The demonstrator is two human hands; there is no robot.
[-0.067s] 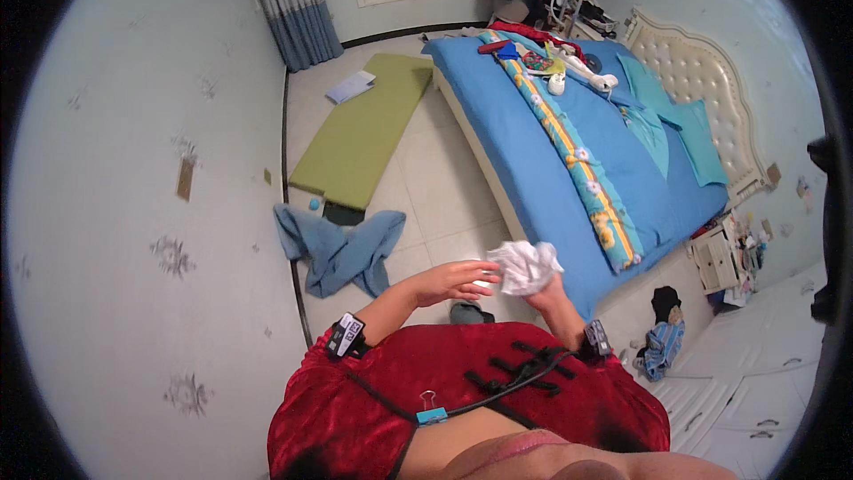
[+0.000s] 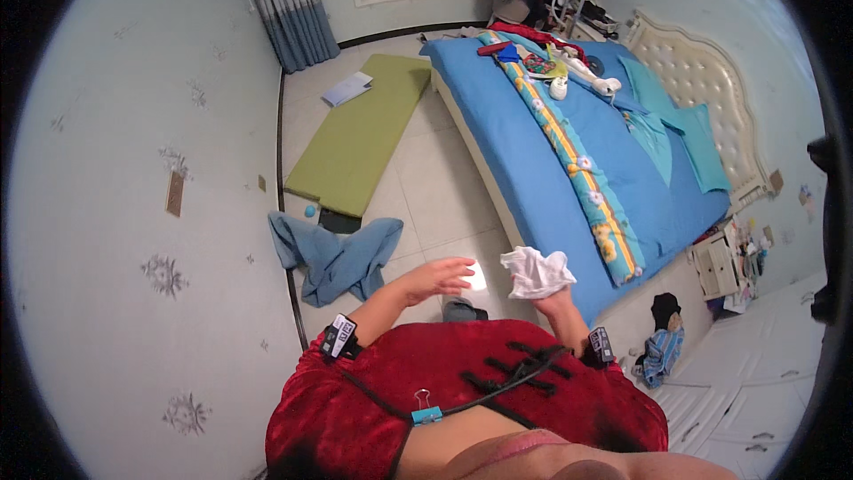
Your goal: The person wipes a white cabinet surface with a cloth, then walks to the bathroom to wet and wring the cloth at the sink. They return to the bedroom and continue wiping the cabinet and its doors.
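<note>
On the right side, a wide blue-covered bed [image 2: 524, 160], in this view just beside the right hand [image 2: 555, 299] and perhaps limiting its movement. On the floor [image 2: 425, 200] to the left, a long green mat [image 2: 360, 138] and, nearer, a crumpled blue garment [image 2: 336, 253], possibly a hindrance for walking. In front, a white cloth [image 2: 538, 273], clamped in the right hand, with most fingers hidden beneath. Compared with a moment ago, more spread, less bunched. Now well apart from it, the left hand [image 2: 440, 277], fingers loosely spread, without any load; therefore, support only from the right hand. Between both hands, lower, a dark grey item [image 2: 460, 309], of unclear kind. Beside the mat, a small blue ball [image 2: 310, 212].
</note>
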